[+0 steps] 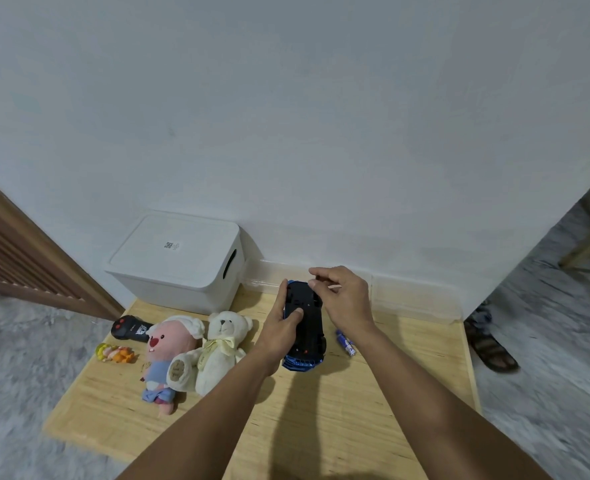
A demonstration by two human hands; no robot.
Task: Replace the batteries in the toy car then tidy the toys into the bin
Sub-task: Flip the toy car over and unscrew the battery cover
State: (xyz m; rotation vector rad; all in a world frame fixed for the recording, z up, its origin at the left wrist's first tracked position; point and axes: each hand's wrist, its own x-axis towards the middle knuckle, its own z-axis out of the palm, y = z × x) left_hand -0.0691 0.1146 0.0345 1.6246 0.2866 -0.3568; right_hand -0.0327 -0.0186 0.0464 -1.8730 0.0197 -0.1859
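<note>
A blue toy car (pixel 305 336) lies upside down on the wooden table (pixel 321 410), its black underside facing up. My left hand (pixel 281 322) grips the car's left side, thumb pressed on the underside. My right hand (pixel 343 297) hovers over the car's far end, fingertips pinched close to the chassis; I cannot tell whether it holds anything. Blue batteries (pixel 345 342) lie on the table just right of the car. A white lidded bin (pixel 179 263) stands at the back left against the wall.
A pink plush (pixel 169 355) and a cream teddy bear (pixel 217 351) lie left of the car. A black remote control (pixel 129 328) and a small orange figure (pixel 115 353) rest near the table's left edge. A clear lid or tray (pixel 407 296) sits by the wall.
</note>
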